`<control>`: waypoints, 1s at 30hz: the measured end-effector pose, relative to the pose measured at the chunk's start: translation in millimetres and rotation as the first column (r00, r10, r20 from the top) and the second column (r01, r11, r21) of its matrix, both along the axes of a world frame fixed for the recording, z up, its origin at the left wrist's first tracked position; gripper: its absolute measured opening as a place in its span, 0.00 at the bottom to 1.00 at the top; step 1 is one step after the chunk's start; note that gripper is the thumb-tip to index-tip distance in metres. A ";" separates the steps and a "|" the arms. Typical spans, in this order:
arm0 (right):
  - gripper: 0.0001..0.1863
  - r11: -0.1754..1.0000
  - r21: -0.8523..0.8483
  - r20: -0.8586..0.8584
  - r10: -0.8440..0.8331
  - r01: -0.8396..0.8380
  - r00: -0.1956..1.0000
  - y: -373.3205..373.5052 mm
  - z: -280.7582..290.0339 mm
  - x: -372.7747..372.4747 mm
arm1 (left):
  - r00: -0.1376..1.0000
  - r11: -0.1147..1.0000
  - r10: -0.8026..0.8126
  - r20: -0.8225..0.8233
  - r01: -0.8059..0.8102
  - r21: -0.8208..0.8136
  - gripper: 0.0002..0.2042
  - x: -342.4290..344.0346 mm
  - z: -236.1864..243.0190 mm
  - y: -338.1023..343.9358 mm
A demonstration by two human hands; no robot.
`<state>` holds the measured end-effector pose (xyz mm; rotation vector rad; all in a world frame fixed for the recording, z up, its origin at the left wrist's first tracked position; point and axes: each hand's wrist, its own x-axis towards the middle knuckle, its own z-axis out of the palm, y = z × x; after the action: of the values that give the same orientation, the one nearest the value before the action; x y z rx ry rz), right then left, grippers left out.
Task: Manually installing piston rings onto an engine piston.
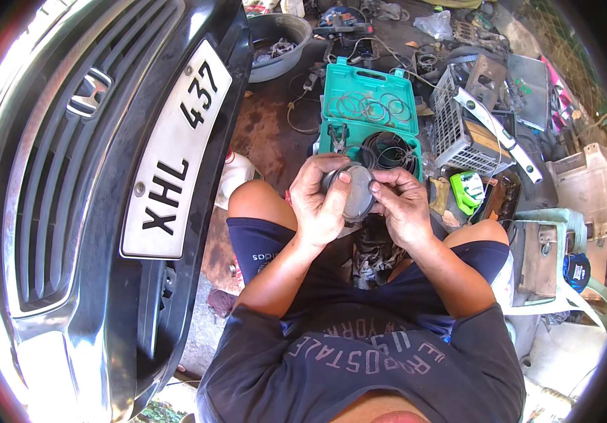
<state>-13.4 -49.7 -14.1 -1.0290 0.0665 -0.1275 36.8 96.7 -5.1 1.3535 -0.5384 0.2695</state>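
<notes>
Above my lap I hold a piston (360, 192), with its round, flat grey face turned up toward me and its rim dark. My left hand (322, 197) wraps round its left side, the thumb lying on the face. The fingers of my right hand (402, 201) pinch the rim on the right side. Just beyond my hands lies an open green tool case (370, 81). Several thin metal rings (367, 106) rest in its lid, and darker coiled rings (390, 149) sit in its lower half. My fingers hide part of the piston's edge.
A car's front bumper with a licence plate (176, 155) fills the left. Behind it stands a grey basin (279, 46) with parts inside. To the right are a grey crate (462, 127), a spirit level (498, 134), a green-and-white box (467, 192) and a pale green plastic chair (564, 218).
</notes>
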 end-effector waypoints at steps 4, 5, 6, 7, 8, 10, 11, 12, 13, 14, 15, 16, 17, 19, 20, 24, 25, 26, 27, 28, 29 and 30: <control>0.07 0.996 0.083 -0.024 0.021 -0.019 0.999 -5.1 -2.1 0.2 | 0.999 0.999 0.015 -0.047 -0.017 -0.041 0.08 -2.1 6.0 -3.8; 0.07 0.996 0.083 -0.024 0.022 -0.019 0.999 -5.7 -2.0 -0.1 | 0.999 0.999 -0.010 0.053 0.008 0.046 0.09 1.7 6.8 -1.0; 0.07 0.993 0.112 -0.029 0.026 -0.022 0.999 -6.3 -1.8 -0.3 | 0.988 0.991 -0.044 0.151 0.024 0.135 0.11 5.2 7.4 1.6; 0.07 0.990 0.141 -0.034 0.030 -0.025 0.999 -6.9 -1.6 -0.1 | 0.988 0.991 -0.044 0.151 0.023 0.134 0.11 8.5 7.2 4.1; 0.07 0.990 0.140 -0.034 0.030 -0.025 0.999 -7.8 -1.5 0.4 | 0.977 0.986 -0.114 0.179 0.089 0.142 0.12 11.8 6.2 6.7; 0.07 0.988 0.153 -0.035 0.005 0.001 0.999 -10.4 -1.5 2.0 | 0.961 0.977 -0.183 0.207 0.154 0.151 0.14 14.4 4.0 8.0; 0.07 0.988 0.152 -0.036 0.005 0.001 0.999 -11.8 -0.1 2.1 | 0.958 0.969 -0.244 0.149 0.234 0.084 0.14 15.0 3.1 7.8; 0.07 0.987 0.156 -0.023 0.030 -0.026 0.999 -13.2 2.7 1.9 | 0.947 0.951 -0.308 0.095 0.308 0.013 0.15 15.8 1.7 7.7; 0.07 0.985 0.163 -0.011 0.059 -0.057 0.998 -13.6 4.9 1.7 | 0.929 0.928 -0.366 0.045 0.368 -0.049 0.15 18.2 0.2 9.6; 0.07 0.985 0.164 -0.013 0.063 -0.060 0.998 -14.1 6.0 1.7 | 0.931 0.930 -0.363 0.044 0.365 -0.048 0.15 18.3 -1.1 10.2; 0.07 0.982 0.169 -0.021 0.082 -0.078 0.996 -14.6 6.8 1.7 | 0.921 0.917 -0.389 0.004 0.388 -0.091 0.15 18.0 -2.0 10.6; 0.07 0.981 0.173 -0.028 0.098 -0.091 0.995 -15.0 7.3 2.1 | 0.907 0.901 -0.419 -0.033 0.411 -0.136 0.16 18.3 -2.7 10.1; 0.07 0.981 0.174 -0.029 0.098 -0.091 0.995 -14.7 7.1 2.6 | 0.914 0.905 -0.402 -0.058 0.387 -0.176 0.16 16.6 -5.2 8.8; 0.07 0.974 0.179 -0.050 0.152 -0.141 0.987 -13.9 6.1 3.0 | 0.932 0.919 -0.358 -0.051 0.343 -0.194 0.17 17.0 -11.0 7.9; 0.07 0.973 0.180 -0.051 0.153 -0.141 0.987 -15.0 5.0 3.2 | 0.949 0.931 -0.313 -0.044 0.297 -0.213 0.17 16.5 -12.0 7.1; 0.08 0.953 0.250 -0.081 0.198 -0.173 0.977 -17.2 -0.7 3.3 | 0.964 0.960 -0.258 -0.070 0.248 -0.128 0.19 12.9 -4.9 4.9; 0.09 0.942 0.284 -0.087 0.213 -0.180 0.973 -15.8 -1.6 3.6 | 0.963 0.960 -0.261 -0.070 0.251 -0.128 0.19 12.9 -5.2 5.2; 0.09 0.942 0.284 -0.087 0.210 -0.178 0.974 -14.0 -3.2 3.6 | 0.966 0.963 -0.249 -0.074 0.239 -0.123 0.19 12.8 -6.2 5.6; 0.09 0.932 0.317 -0.058 0.205 -0.177 0.977 -11.8 -5.3 3.5 | 0.968 0.967 -0.237 -0.078 0.228 -0.119 0.19 12.7 -7.3 5.6; 0.10 0.920 0.349 -0.029 0.201 -0.179 0.979 -9.8 -7.1 3.5 | 0.968 0.966 -0.239 -0.078 0.229 -0.119 0.19 12.9 -8.5 4.6; 0.10 0.921 0.348 -0.029 0.200 -0.178 0.979 -7.7 -9.3 3.2 | 0.974 0.967 -0.222 -0.047 0.214 -0.137 0.18 13.3 -9.8 3.3; 0.11 0.958 0.259 -0.023 0.135 -0.125 0.991 -5.3 -11.6 2.6 | 0.979 0.967 -0.204 -0.016 0.199 -0.156 0.18 13.2 -10.5 1.9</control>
<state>-10.8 -55.0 -25.7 -0.7732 0.0508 0.0222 50.0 98.6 -15.7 1.1419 -0.6115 0.1199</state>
